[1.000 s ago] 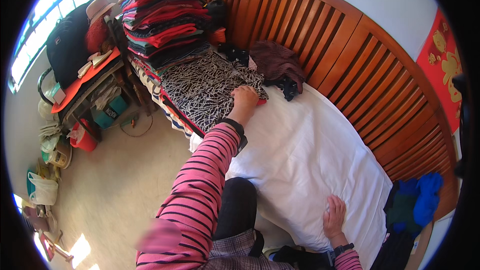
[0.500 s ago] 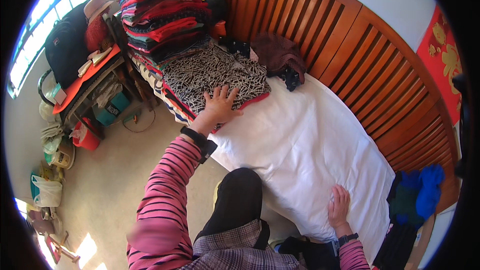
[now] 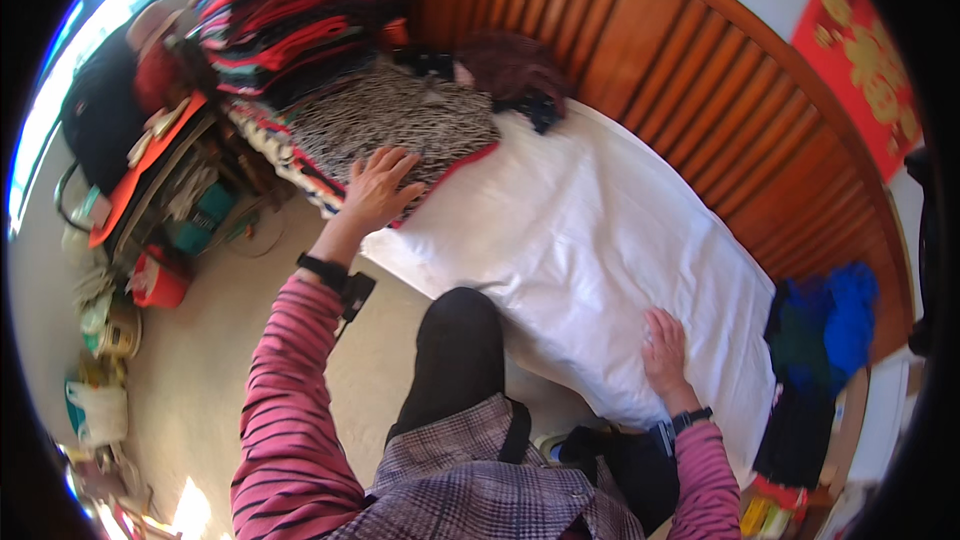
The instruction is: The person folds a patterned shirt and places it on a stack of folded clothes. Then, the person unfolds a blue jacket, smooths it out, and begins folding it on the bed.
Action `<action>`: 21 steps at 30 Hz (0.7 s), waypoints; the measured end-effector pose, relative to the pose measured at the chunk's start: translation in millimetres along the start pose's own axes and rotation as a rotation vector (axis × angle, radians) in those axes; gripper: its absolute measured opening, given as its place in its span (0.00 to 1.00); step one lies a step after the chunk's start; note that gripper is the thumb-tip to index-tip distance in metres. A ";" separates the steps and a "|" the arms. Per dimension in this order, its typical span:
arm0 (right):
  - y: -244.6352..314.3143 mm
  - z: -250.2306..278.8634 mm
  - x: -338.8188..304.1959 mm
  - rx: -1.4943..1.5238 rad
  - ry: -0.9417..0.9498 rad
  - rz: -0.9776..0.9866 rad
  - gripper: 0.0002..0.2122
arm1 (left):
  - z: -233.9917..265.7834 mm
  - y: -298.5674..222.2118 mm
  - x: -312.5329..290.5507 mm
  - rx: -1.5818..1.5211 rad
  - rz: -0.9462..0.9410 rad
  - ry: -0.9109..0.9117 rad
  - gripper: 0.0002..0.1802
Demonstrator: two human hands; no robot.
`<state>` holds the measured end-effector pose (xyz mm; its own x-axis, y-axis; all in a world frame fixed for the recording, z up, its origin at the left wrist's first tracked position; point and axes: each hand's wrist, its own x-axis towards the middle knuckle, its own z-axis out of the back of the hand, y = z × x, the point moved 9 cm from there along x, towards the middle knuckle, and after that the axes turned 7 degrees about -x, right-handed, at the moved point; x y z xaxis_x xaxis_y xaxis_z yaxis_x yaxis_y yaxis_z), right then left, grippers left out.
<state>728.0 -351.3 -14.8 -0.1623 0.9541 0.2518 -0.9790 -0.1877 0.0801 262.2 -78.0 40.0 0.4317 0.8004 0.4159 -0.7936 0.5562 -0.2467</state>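
My left hand lies with fingers spread on the near edge of a folded black-and-white patterned cloth with red trim. The cloth rests flat on the bed, in front of a tall stack of folded clothes, mostly red and dark. My right hand rests palm down on the white sheet, fingers stretched out and close together. Nothing shows in either hand.
A crumpled maroon garment lies by the slatted wooden headboard. Blue and dark clothes lie at the bed's right end. On the left stand a cluttered table and a red bucket.
The whole view has shifted, with the bed sitting higher and further left. My left hand has slid slightly left along the cloth's near edge. The right hand stays on the sheet.
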 end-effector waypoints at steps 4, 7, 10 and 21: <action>-0.1 -0.7 -2.3 -0.023 0.010 0.025 0.26 | -25.2 2.2 -10.7 0.107 0.185 0.310 0.35; -5.0 -8.7 -4.5 -0.070 0.174 0.004 0.27 | -26.8 -9.3 1.5 0.201 0.242 0.289 0.32; -28.8 -7.8 -14.4 -0.065 0.380 -0.102 0.28 | -52.4 -48.9 16.9 0.190 0.115 0.366 0.33; -187.7 58.3 -213.4 0.024 0.584 -0.639 0.31 | -138.5 -171.6 -3.4 0.105 -0.023 0.866 0.72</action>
<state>953.6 -533.3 -27.3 0.3746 0.8442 -0.3834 -0.9022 0.4272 0.0592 456.3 -145.2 -40.3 0.5886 0.7013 -0.4021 -0.7975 0.5852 -0.1468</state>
